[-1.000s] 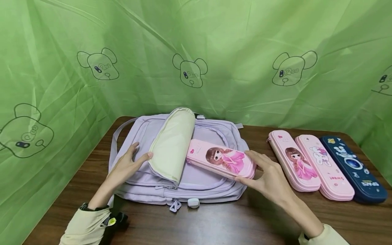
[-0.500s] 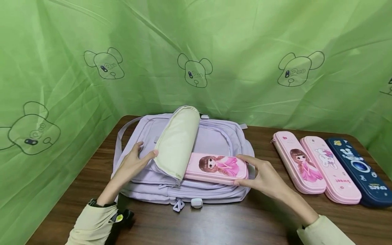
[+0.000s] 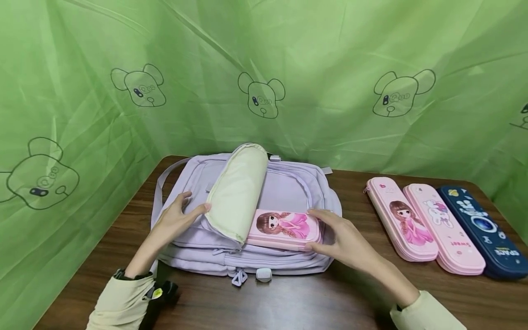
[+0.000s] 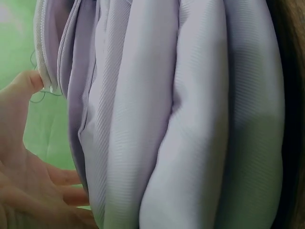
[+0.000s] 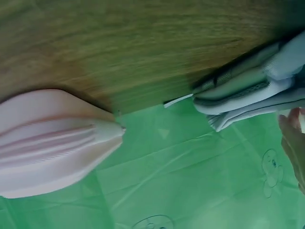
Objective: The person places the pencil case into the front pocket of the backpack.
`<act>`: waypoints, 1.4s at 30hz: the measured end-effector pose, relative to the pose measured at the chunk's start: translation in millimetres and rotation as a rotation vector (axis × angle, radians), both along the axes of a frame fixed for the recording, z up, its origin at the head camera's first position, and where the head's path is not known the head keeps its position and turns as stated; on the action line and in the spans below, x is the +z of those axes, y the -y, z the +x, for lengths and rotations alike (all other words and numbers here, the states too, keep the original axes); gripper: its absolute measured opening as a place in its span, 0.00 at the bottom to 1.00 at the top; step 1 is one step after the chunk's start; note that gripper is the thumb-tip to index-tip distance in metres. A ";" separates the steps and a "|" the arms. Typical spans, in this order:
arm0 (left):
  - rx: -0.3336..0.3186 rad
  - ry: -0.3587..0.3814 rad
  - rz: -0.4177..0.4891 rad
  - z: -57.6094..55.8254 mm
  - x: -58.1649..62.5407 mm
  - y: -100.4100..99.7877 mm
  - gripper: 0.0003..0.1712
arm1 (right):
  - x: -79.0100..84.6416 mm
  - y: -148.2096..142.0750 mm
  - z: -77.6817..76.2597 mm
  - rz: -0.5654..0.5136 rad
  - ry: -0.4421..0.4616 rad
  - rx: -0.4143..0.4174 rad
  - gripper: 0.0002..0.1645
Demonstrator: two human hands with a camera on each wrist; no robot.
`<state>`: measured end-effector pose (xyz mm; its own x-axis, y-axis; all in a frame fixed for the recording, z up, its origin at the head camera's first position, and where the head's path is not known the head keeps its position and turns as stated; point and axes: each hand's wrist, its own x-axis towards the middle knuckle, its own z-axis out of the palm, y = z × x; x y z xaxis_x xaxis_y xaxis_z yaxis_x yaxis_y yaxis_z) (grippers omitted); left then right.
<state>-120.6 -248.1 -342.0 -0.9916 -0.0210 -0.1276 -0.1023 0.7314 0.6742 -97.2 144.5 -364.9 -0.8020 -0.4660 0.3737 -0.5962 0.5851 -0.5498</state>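
A lilac backpack [image 3: 284, 188] lies flat on the table, its front pocket flap folded back to show a cream lining [image 3: 237, 192]. With thumb and fingers at its right end, my right hand [image 3: 344, 238] grips a pink pencil case [image 3: 284, 227] printed with a girl in a pink dress. The left end of that case is hidden under the flap. My left hand [image 3: 175, 222] is spread at the bag's left, its thumb touching the flap edge. In the left wrist view its fingers [image 4: 71, 194] reach to the fabric of the bag's side.
To the right lie a pink pencil case with a girl [image 3: 406, 220], a pink one with a rabbit [image 3: 447, 233] and a navy space one [image 3: 480, 229]. Green cloth [image 3: 321, 128] hangs behind the wooden table [image 3: 231, 307]. A zipper pull [image 3: 239, 277] hangs at the bag's front.
My right hand has moved left and toward the front with the pencil case. More of the case is now under the flap. The left hand stays at the flap edge.
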 end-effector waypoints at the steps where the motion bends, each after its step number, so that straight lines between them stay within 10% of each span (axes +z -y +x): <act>1: 0.000 -0.003 -0.007 0.4 -0.6 -0.3 0.55 | 0.3 -2.2 1.2 -0.019 0.000 -0.006 0.39; 16: -0.008 -0.064 -0.071 3.2 -1.3 0.6 0.53 | -4.6 0.2 7.4 -0.231 0.058 -0.018 0.27; 42: -0.036 -0.071 -0.062 3.3 -5.3 -7.0 0.53 | -15.8 35.8 3.5 -0.128 0.011 -0.164 0.33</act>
